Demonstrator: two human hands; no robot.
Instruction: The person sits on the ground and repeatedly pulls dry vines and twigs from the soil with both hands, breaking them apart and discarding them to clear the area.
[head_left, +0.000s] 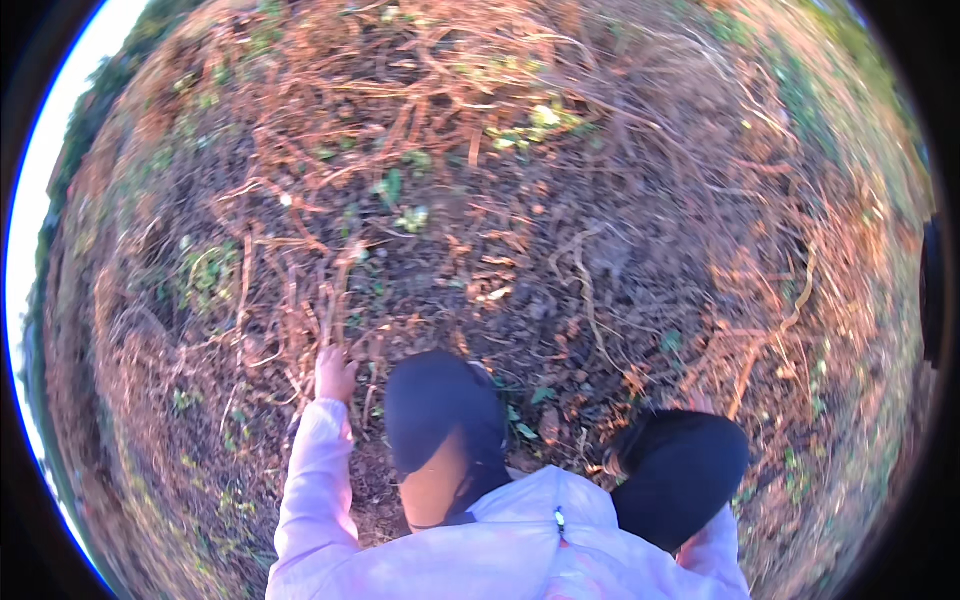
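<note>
My left hand (335, 373) is low and left of my left knee, gripping a small bundle of dry vine stems (337, 300) that rise from the soil beyond it. The stems look brown and leafless. Most of my right hand is hidden behind my bent right knee (686, 472). Only a blurred bit of my right hand (702, 403) shows past the knee, close to a thick dry stalk (742, 386). What it holds, if anything, is not visible.
Tangled dry vines (420, 97) cover the ground ahead. Dark, crumbly soil (525, 315) with dead leaves lies in front of my knees. Small green plants (210, 274) grow at the left. A pale forked stem (585, 285) lies on the soil. A dark object (931, 292) stands at the far right rim.
</note>
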